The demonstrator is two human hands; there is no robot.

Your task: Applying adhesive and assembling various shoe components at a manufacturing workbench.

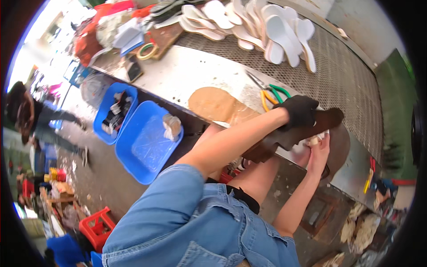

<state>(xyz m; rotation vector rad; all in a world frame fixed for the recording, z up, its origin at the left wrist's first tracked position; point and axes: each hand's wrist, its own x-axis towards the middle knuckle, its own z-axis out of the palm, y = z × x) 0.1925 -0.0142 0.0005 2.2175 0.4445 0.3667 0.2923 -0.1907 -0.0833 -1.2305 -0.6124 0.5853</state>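
Brown leather shoe (289,133), dark and long, lies tilted across the near edge of the bench (187,75), toe pointing right and far. Left hand (300,111), in a black glove, is clamped over the top of the shoe, fingers curled down around it. Right hand (318,149), bare, comes up from below and presses against the shoe's underside; its fingers are partly closed on the shoe, a taped fingertip showing against something pale, which I cannot tell apart from the shoe. Both forearms cross the middle of the view from the lower left.

Just left of the gloved hand, a tan insole (218,104) lies flat on the bench. Pliers (271,93) with one green and one yellow handle rest just beyond the glove, near the edge of the mesh panel (347,71) that covers the right part of the bench. A heap of white insoles (267,26) sits at the far side, partly on the mesh. A tape roll (147,51) lies far left on the bench among clutter.

Below the bench on the left, two blue tubs (144,142) sit side by side on the floor; the nearer holds a pale lump, the farther dark bits. A red stool (98,224) stands near, lower left. Another person (31,120) is well apart at the left edge.
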